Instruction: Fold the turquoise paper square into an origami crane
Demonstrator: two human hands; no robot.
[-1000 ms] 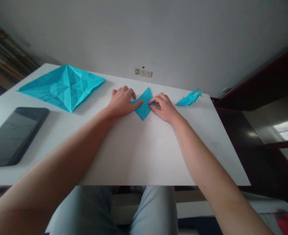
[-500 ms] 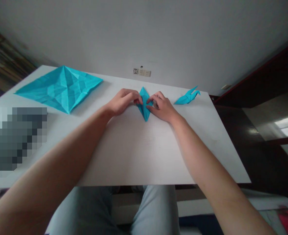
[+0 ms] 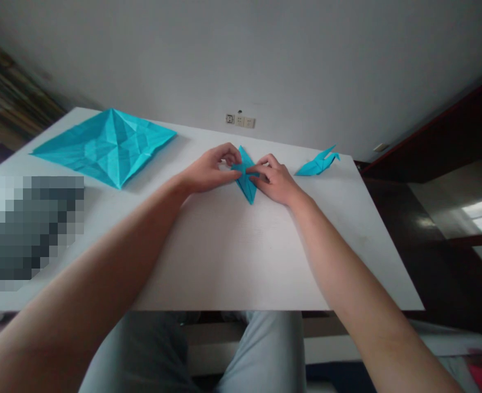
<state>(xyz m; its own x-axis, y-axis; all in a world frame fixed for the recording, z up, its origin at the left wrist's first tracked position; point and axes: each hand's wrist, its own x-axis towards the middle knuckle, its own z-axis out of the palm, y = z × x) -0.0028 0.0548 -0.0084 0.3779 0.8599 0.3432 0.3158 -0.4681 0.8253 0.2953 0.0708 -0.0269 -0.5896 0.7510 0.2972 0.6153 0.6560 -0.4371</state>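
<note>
Between my hands lies a folded blue paper [image 3: 249, 188], a narrow diamond with one point toward me and one toward the wall. My left hand [image 3: 218, 168] grips its left edge, thumb stretched onto the paper and fingers curled behind. From the right, my right hand [image 3: 274, 179] pinches the other edge, with fingertips on the paper's middle. The fingers hide parts of both side edges. A finished blue paper crane [image 3: 317, 165] rests to the right of my right hand.
A large creased blue paper sheet [image 3: 101, 150] lies spread at the left of the white table [image 3: 224, 256]. Nearer me on that side is a pixelated object [image 3: 23, 229]. Behind the table rises a grey wall with sockets [image 3: 239, 120].
My left thumb has moved onto the paper's middle and the left fingers have lifted. The folded paper has turned slightly, its near point shifting right. The whole view has shifted a little.
</note>
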